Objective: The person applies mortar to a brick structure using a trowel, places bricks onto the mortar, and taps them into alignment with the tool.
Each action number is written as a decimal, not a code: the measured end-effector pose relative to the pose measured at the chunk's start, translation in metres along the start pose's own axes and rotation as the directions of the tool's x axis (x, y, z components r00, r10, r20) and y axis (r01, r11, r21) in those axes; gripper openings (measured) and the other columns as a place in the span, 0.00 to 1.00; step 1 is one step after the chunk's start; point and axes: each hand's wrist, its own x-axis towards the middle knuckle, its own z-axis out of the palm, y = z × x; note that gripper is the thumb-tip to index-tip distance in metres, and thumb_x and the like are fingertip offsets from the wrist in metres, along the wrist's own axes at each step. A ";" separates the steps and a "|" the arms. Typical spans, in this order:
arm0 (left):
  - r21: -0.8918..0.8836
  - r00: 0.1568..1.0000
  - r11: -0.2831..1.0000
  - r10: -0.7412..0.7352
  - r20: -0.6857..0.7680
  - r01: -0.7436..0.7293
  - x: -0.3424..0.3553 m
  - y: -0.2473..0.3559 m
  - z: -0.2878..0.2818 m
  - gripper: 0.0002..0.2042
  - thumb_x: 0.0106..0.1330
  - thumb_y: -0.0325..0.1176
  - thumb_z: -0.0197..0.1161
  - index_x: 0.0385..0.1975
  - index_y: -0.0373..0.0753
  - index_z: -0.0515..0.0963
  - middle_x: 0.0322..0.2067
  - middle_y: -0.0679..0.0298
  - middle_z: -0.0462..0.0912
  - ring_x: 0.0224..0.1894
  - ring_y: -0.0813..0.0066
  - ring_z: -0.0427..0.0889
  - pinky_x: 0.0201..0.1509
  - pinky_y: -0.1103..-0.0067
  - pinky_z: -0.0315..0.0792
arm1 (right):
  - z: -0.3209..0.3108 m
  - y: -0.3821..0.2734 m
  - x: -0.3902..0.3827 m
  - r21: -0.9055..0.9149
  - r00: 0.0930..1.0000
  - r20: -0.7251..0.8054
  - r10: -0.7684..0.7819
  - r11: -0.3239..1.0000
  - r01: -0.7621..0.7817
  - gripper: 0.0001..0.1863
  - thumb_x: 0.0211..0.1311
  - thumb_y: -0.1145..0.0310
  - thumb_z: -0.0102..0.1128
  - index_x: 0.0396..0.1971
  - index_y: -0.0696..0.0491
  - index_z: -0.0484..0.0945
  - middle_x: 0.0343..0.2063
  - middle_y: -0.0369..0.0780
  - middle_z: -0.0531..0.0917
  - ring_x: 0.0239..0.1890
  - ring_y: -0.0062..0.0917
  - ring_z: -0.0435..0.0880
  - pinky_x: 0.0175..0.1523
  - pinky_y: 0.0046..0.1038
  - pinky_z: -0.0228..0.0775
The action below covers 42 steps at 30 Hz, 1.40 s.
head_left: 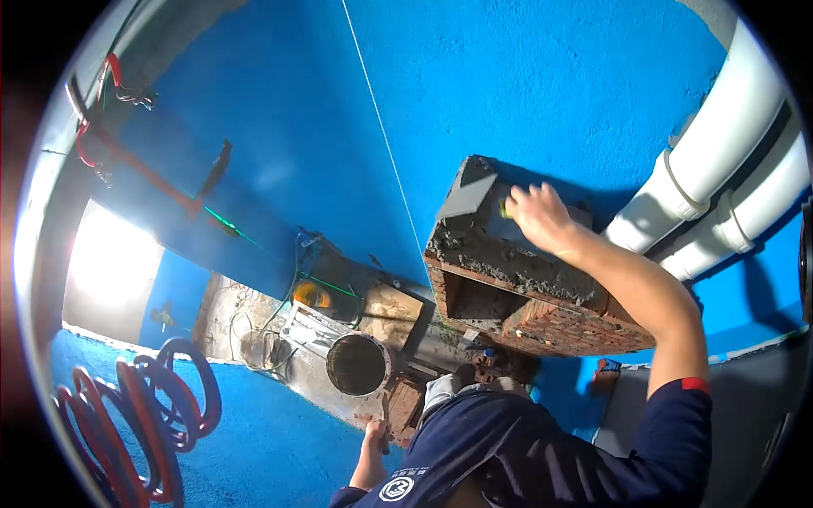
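Observation:
My right hand (539,218) is closed round the yellow-green handle of a trowel. The trowel's flat grey blade (468,198) lies over the wet grey mortar (508,264) on top of a brick structure (555,326). That structure stands against the blue wall and has a square opening in its front. Low on the left, my left hand (373,438) is closed round a dark, narrow thing I cannot make out. It hangs near some red bricks (405,401) and a round bucket (360,366).
Two thick white pipes (720,135) run along the wall at right. A white string (377,106) crosses the blue wall. Coiled red and grey hoses (140,423) hang at lower left. A wooden board (389,317) and a yellow object (312,296) lie beyond the bucket.

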 end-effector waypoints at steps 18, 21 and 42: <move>0.041 0.964 0.980 0.182 0.194 -0.193 -0.111 0.050 -0.012 0.14 0.60 0.43 0.55 0.21 0.40 0.73 0.13 0.68 0.68 0.15 0.76 0.66 0.18 0.79 0.58 | -0.046 0.035 -0.022 0.748 0.764 0.644 -0.041 0.243 -0.618 0.18 0.57 0.55 0.65 0.41 0.52 0.84 0.21 0.34 0.82 0.15 0.16 0.74 0.23 0.23 0.66; 0.018 0.995 0.999 -0.030 0.098 0.028 -0.070 0.040 -0.011 0.13 0.59 0.42 0.56 0.20 0.39 0.73 0.13 0.67 0.69 0.15 0.75 0.67 0.18 0.78 0.59 | -0.016 0.054 -0.011 0.746 0.778 0.624 0.078 0.238 -0.622 0.16 0.57 0.56 0.65 0.37 0.54 0.84 0.22 0.32 0.81 0.15 0.15 0.71 0.21 0.23 0.64; 0.453 0.843 0.718 0.506 0.182 -0.529 -0.145 0.059 0.001 0.09 0.55 0.35 0.62 0.24 0.36 0.78 0.20 0.54 0.78 0.24 0.65 0.79 0.27 0.72 0.70 | -0.014 -0.005 -0.043 0.376 0.979 0.064 0.194 0.904 -0.204 0.14 0.59 0.68 0.53 0.44 0.55 0.77 0.29 0.44 0.80 0.22 0.37 0.83 0.25 0.38 0.75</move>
